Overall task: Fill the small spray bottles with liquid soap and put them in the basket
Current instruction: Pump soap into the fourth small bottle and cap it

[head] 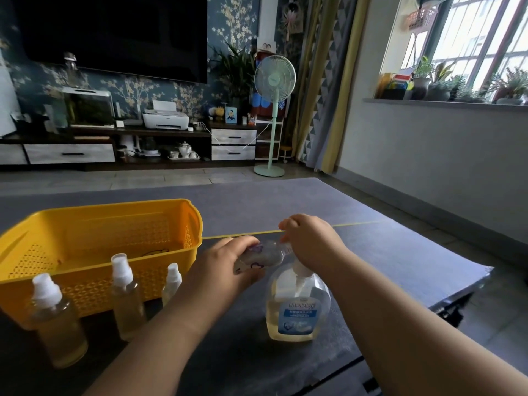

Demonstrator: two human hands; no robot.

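My left hand (225, 267) grips a small clear spray bottle (264, 254) with a purple print, held on its side, its neck pointing right. My right hand (310, 240) is closed over that neck and over the pump head of the soap dispenser (297, 310), a clear bottle of yellowish liquid with a blue label; the cap and nozzle are hidden under the fingers. Three filled spray bottles with white caps stand at the left: a large one (57, 321), a middle one (127, 298) and a small one (172, 284). Behind them sits the yellow basket (94, 218), which holds no bottles.
Everything rests on a dark grey table (371, 252) whose right edge drops off near my right forearm. Beyond it are a TV cabinet (114, 144), a green standing fan (274, 115) and a windowsill with plants (457, 92).
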